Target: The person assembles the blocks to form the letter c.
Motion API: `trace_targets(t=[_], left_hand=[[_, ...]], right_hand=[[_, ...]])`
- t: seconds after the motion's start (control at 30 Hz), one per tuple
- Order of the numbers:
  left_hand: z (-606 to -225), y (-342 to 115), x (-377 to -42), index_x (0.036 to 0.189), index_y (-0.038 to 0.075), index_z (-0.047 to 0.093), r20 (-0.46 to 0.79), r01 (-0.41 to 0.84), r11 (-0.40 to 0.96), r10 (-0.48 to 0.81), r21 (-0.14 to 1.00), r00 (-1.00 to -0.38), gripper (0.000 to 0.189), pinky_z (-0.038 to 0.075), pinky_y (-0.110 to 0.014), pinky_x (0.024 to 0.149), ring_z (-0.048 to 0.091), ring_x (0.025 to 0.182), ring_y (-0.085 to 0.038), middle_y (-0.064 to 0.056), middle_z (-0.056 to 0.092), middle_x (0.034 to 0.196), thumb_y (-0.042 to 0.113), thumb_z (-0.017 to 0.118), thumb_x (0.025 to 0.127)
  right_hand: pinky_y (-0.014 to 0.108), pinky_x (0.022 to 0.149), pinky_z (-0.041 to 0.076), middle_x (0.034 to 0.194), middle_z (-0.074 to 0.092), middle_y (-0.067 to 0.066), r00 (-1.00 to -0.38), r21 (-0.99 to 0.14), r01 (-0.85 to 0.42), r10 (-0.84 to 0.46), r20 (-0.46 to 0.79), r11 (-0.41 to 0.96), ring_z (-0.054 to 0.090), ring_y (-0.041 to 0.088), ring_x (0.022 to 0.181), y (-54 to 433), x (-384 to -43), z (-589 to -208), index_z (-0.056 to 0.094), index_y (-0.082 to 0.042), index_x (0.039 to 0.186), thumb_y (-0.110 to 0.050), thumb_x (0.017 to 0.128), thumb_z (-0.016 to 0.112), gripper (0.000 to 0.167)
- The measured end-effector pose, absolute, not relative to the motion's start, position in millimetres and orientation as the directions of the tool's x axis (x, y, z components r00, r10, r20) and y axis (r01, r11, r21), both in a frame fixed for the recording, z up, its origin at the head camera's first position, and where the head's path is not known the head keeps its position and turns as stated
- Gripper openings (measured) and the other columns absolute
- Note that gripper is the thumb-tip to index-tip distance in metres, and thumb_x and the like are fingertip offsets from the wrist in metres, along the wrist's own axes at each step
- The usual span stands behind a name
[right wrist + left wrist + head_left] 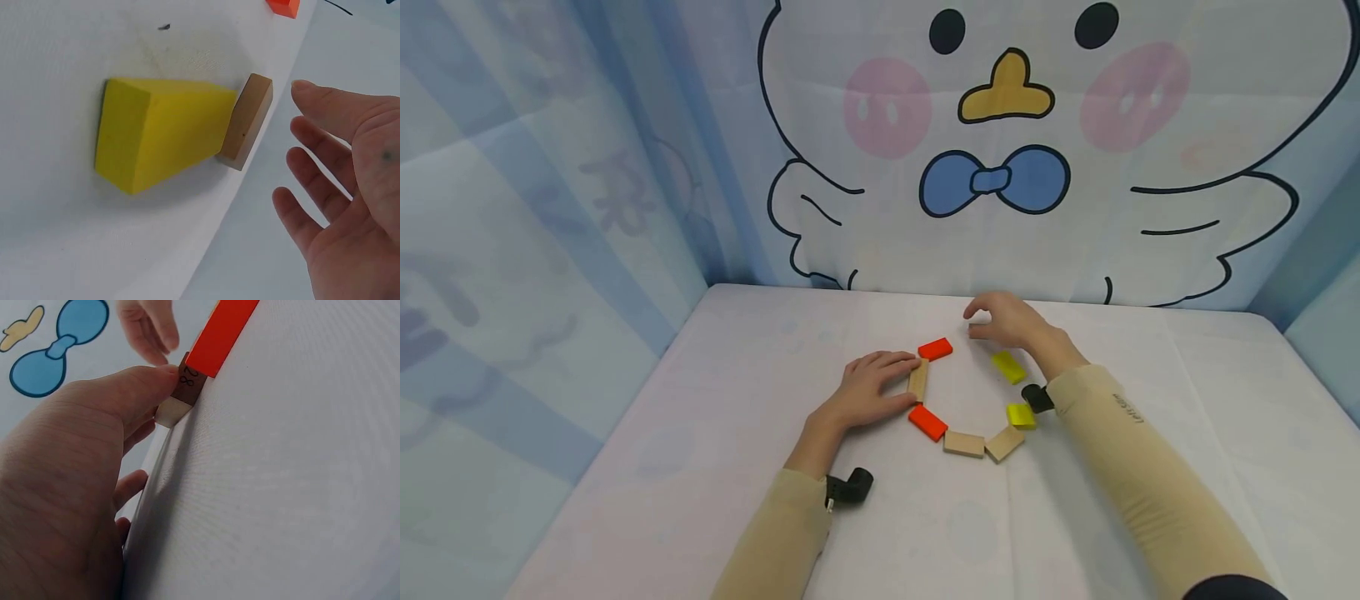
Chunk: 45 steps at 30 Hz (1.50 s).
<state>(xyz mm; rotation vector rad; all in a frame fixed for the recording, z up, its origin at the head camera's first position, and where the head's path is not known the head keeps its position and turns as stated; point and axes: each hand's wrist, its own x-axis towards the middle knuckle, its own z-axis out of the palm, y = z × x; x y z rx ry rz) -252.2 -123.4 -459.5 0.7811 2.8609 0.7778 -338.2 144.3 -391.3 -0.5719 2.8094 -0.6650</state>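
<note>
My left hand grips a plain wooden block between thumb and fingers, at the left side of a rough ring of blocks. Dark digits mark that block's end in the left wrist view, where the thumb tip presses it. A red block lies beyond it and another red block lies on its near side. My right hand hovers at the far side, thumb and fingers apart and holding nothing. In the right wrist view, a wooden block lies close by its fingertips, against the end of a yellow block.
Two wooden blocks, one beside the other, form the near side of the ring. A second yellow block lies near the right wrist camera. The white-covered table meets a printed curtain behind.
</note>
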Motion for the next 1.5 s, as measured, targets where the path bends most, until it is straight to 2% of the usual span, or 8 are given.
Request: trace_targets(t=[0.17,0.33,0.5,0.93,1.17,1.5], left_hand=[[-460.9,-124.6,-253.2,0.15,0.025,0.052,0.074,0.466,0.735,0.498,0.493,-0.864,0.056,0.022,-0.056,0.113,0.033,0.143,-0.027,0.004,0.046,0.153,0.042,0.061,0.096],[-461.4,-125.2,-252.7,0.15,0.025,0.052,0.076,0.466,0.727,0.5,0.504,-0.863,0.057,0.021,-0.055,0.114,0.032,0.143,-0.027,0.004,0.046,0.153,0.042,0.061,0.096],[-461.2,-125.2,-252.3,0.149,0.026,0.052,0.076,0.463,0.729,0.497,0.505,-0.865,0.057,0.02,-0.055,0.114,0.032,0.143,-0.026,0.004,0.046,0.153,0.042,0.061,0.096],[-459.7,-124.6,-251.8,0.15,0.025,0.052,0.072,0.467,0.732,0.501,0.497,-0.862,0.056,0.022,-0.055,0.113,0.033,0.143,-0.027,0.003,0.046,0.153,0.042,0.061,0.097],[-459.0,-124.5,-251.6,0.149,0.026,0.052,0.07,0.46,0.735,0.495,0.498,-0.866,0.056,0.021,-0.055,0.114,0.032,0.143,-0.027,0.003,0.046,0.153,0.043,0.061,0.096],[-458.5,-124.0,-251.6,0.15,0.026,0.052,0.059,0.455,0.741,0.493,0.494,-0.868,0.057,0.02,-0.055,0.114,0.032,0.143,-0.026,0.004,0.046,0.153,0.043,0.061,0.097]], right_hand=[[0.055,0.104,0.041,0.126,0.062,0.019,-0.912,-0.437,-0.302,-0.39,-0.126,0.848,0.052,0.037,0.115,153.0,-340.8,-394.8,0.07,-0.002,0.119,-0.015,0.097,0.069,0.026],[0.052,0.097,0.046,0.118,0.065,0.017,-0.917,-0.406,-0.291,-0.373,-0.137,0.866,0.054,0.035,0.104,159.2,-341.1,-397.2,0.073,-0.004,0.111,-0.009,0.096,0.067,0.017],[0.048,0.095,0.048,0.118,0.066,0.016,-0.923,-0.413,-0.27,-0.356,-0.147,0.87,0.055,0.032,0.1,160.6,-340.4,-398.7,0.073,-0.004,0.113,-0.007,0.097,0.067,0.018],[0.048,0.097,0.047,0.117,0.067,0.015,-0.912,-0.44,-0.3,-0.39,-0.129,0.846,0.054,0.032,0.101,156.1,-335.8,-400.5,0.074,-0.005,0.111,-0.005,0.095,0.069,0.016],[0.041,0.09,0.052,0.115,0.066,0.013,-0.902,-0.457,-0.295,-0.403,-0.157,0.839,0.054,0.03,0.101,149.5,-332.3,-400.8,0.074,-0.007,0.111,-0.007,0.096,0.069,0.016],[0.047,0.098,0.047,0.111,0.068,0.01,-0.891,-0.443,-0.336,-0.433,-0.136,0.831,0.053,0.03,0.102,144.1,-329.1,-401.3,0.074,-0.007,0.109,-0.009,0.095,0.071,0.015]])
